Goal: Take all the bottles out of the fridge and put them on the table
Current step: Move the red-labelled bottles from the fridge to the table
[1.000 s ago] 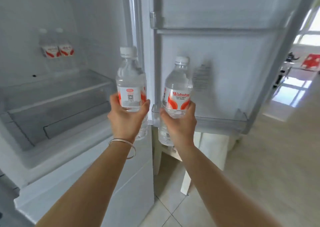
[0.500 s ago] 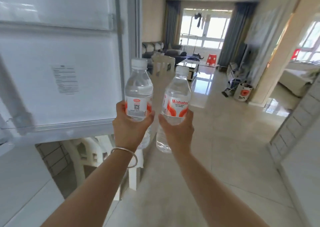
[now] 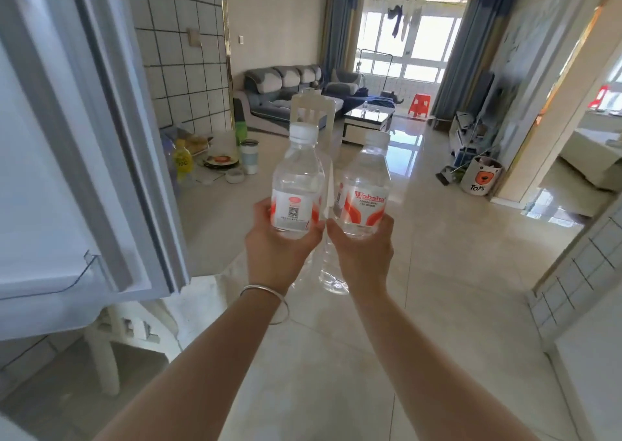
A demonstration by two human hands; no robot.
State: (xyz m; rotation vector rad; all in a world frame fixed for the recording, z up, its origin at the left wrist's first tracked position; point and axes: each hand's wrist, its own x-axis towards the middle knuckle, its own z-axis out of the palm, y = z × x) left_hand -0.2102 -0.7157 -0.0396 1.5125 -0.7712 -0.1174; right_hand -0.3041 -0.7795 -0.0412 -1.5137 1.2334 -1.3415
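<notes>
Bottles (image 3: 298, 185) beside open fridge door (image 3: 67, 171)

Two clear water bottles with white caps and red-and-white labels — the left bottle (image 3: 297, 185) and the right bottle (image 3: 365, 188). Two hands hold them, one each: the left hand (image 3: 277, 250) and the right hand (image 3: 365, 252). One silver bangle (image 3: 269, 297) — one open fridge door (image 3: 77, 144), one yellow-capped bottle (image 3: 182, 159) on the table (image 3: 205, 218), one red stool (image 3: 420, 104), one sofa (image 3: 286, 87).

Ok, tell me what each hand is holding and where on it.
Left hand grips one water bottle round its lower label; right hand grips the other bottle just below its label.
</notes>
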